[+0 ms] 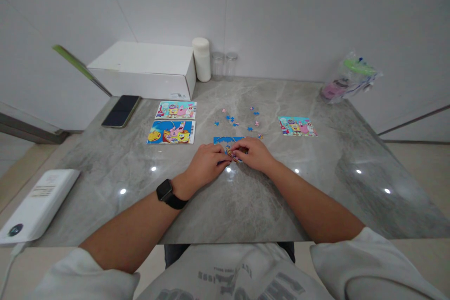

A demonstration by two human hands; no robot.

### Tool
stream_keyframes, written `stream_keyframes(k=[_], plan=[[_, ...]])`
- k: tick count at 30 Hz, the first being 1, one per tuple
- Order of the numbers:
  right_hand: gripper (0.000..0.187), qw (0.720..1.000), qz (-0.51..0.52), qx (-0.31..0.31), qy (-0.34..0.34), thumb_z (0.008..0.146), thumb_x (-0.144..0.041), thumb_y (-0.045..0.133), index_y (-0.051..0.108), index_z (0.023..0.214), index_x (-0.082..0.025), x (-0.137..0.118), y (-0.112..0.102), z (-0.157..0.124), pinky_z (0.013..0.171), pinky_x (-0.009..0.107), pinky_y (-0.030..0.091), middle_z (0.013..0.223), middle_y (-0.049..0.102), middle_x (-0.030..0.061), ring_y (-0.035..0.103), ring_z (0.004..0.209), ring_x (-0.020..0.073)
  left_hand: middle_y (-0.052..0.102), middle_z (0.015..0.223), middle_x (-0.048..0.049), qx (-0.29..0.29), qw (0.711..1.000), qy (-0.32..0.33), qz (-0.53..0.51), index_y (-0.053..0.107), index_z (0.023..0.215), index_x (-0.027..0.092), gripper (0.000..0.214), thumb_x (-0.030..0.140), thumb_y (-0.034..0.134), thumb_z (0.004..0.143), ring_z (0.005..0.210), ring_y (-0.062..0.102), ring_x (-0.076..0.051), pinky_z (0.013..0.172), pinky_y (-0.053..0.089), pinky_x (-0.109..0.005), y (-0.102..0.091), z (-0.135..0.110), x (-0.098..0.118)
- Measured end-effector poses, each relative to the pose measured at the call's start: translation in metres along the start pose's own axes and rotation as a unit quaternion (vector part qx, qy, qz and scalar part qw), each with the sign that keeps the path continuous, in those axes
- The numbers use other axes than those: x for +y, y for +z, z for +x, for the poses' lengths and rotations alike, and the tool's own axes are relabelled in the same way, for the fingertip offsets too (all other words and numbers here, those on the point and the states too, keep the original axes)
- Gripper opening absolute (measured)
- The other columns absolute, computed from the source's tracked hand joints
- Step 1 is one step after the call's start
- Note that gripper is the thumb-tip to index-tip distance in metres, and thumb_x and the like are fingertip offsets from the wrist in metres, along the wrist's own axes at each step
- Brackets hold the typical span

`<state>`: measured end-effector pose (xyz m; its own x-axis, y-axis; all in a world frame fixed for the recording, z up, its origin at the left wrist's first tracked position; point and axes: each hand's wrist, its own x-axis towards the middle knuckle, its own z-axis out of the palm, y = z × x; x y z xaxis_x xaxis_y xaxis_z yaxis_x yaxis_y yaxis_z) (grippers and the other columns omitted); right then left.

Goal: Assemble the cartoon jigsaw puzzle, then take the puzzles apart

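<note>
A partly assembled jigsaw puzzle (220, 140) with a blue top edge lies on the table in front of me, its lower part mostly covered by my fingers. My left hand (208, 161), a black watch on its wrist, is closed at the puzzle's left side with thumb and fingertips against it. From the right, my right hand (257, 152) pinches a small puzzle piece (230, 153) at the puzzle's lower part; the fingers hide much of this piece. Several loose puzzle pieces (232, 120), blue and pink, are scattered just beyond the puzzle.
Two cartoon picture cards (176, 110) (171, 132) lie left of the pieces, and another picture card (298, 126) lies right. A phone (121, 111), white box (140, 68), white bottle (201, 60), glass jars (231, 65), bagged cup (346, 79) and white power bank (40, 204) stand around.
</note>
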<state>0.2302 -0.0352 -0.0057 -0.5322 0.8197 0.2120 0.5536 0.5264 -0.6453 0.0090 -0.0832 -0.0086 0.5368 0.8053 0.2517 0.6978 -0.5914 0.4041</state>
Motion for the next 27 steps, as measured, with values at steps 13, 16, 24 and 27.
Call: stream_keyframes(k=[13, 16, 24, 27], plan=[[0.013, 0.999, -0.04, 0.001, -0.03, 0.087, -0.013, 0.076, 0.08, 0.089, -0.025, 0.002, 0.002, 0.0, 0.081, 0.032, 0.043, 0.082, 0.075, 0.0007, 0.065, 0.081, 0.0187, 0.076, 0.098, -0.0034, -0.011, 1.0, -0.02, -0.005, 0.084, 0.105, 0.033, 0.014, 0.03, 0.073, 0.097, 0.093, 0.069, -0.021, 0.083, 0.047, -0.036, -0.002, 0.002, 0.003], [0.01, 0.998, -0.057, 0.004, -0.03, 0.088, -0.017, 0.076, 0.081, 0.088, -0.026, 0.003, 0.004, 0.0, 0.081, 0.033, 0.044, 0.082, 0.074, 0.0012, 0.064, 0.082, 0.0193, 0.075, 0.097, -0.0039, -0.011, 1.0, -0.019, -0.015, 0.084, 0.105, 0.032, 0.015, 0.03, 0.071, 0.098, 0.092, 0.068, -0.021, 0.084, 0.047, -0.036, -0.002, 0.002, 0.003], [0.008, 0.994, -0.107, 0.017, -0.009, 0.088, -0.022, 0.078, 0.083, 0.091, -0.028, 0.007, 0.01, -0.001, 0.088, 0.036, 0.044, 0.089, 0.073, 0.0036, 0.064, 0.09, 0.0216, 0.074, 0.098, -0.0038, -0.007, 1.0, -0.017, -0.012, 0.083, 0.104, 0.032, 0.013, 0.03, 0.073, 0.096, 0.095, 0.068, -0.021, 0.087, 0.047, -0.037, 0.0, 0.001, 0.002], [0.009, 0.993, -0.113, 0.02, -0.009, 0.087, -0.024, 0.078, 0.083, 0.094, -0.027, 0.008, 0.01, -0.001, 0.088, 0.036, 0.043, 0.09, 0.073, 0.0042, 0.064, 0.091, 0.0216, 0.074, 0.098, -0.0039, -0.005, 1.0, -0.015, -0.011, 0.083, 0.104, 0.032, 0.013, 0.03, 0.073, 0.096, 0.096, 0.068, -0.022, 0.088, 0.047, -0.038, 0.0, 0.001, 0.002]])
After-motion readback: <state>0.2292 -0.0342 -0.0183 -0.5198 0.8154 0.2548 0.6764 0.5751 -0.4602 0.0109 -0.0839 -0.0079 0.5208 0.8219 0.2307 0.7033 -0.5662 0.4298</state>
